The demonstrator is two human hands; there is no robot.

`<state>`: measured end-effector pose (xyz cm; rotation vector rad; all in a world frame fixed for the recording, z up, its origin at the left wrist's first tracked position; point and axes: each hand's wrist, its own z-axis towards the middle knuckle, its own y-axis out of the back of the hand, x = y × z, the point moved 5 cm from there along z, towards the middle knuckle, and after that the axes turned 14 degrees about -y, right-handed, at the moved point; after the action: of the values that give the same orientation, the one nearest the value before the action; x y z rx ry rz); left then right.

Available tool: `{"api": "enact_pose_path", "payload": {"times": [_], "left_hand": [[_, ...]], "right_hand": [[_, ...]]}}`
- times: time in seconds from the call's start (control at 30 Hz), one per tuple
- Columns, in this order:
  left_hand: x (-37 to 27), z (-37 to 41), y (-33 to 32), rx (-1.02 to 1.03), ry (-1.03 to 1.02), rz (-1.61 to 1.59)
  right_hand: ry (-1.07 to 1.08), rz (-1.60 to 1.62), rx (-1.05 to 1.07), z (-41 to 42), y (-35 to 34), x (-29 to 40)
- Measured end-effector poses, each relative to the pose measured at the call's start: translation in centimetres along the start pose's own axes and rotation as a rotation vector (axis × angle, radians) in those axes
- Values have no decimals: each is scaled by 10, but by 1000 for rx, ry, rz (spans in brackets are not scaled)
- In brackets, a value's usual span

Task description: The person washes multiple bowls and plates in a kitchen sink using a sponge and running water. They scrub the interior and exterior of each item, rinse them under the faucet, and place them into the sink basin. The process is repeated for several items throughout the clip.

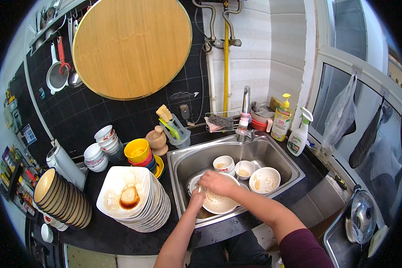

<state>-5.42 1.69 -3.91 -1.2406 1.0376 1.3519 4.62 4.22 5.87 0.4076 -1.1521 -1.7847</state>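
A wide white bowl [217, 206] with beige residue lies tilted at the front left of the stainless steel sink [196, 154]. My left hand [197, 198] grips its left edge. Across its upper part reaches my right hand [217, 183], fingers bent near the left hand; whether they hold anything is hidden. Behind the hands stand small stacked bowls [223, 163]. A small white bowl [244, 169] sits under the thin stream from the faucet [245, 110]. To the right rests another soiled bowl [264, 181]. Part of a white dish [193, 182] shows left of my right hand.
Left of the sink rises a tall stack of white plates [154, 207], the top one stained brown. Beyond it leans a stack of beige bowls [65, 201]. A yellow bowl [136, 150] tops another pile. A dish soap bottle [281, 120] and a spray bottle [299, 135] stand right.
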Motion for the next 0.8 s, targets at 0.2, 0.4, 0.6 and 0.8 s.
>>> {"api": "enact_pose_path", "payload": {"times": [0.2, 0.4, 0.6, 0.8], "left_hand": [[-9, 3, 3, -198, -264, -112], [-25, -1, 13, -448, -444, -101], [-19, -2, 25, -518, -444, -54], [8, 4, 6, -243, -109, -168]], "right_hand": [[-830, -26, -95, -38, 10, -71], [-1185, 672, 19, -87, -95, -86], [-1223, 941, 279, -77, -85, -50], [-842, -106, -245, -39, 27, -58]]}}
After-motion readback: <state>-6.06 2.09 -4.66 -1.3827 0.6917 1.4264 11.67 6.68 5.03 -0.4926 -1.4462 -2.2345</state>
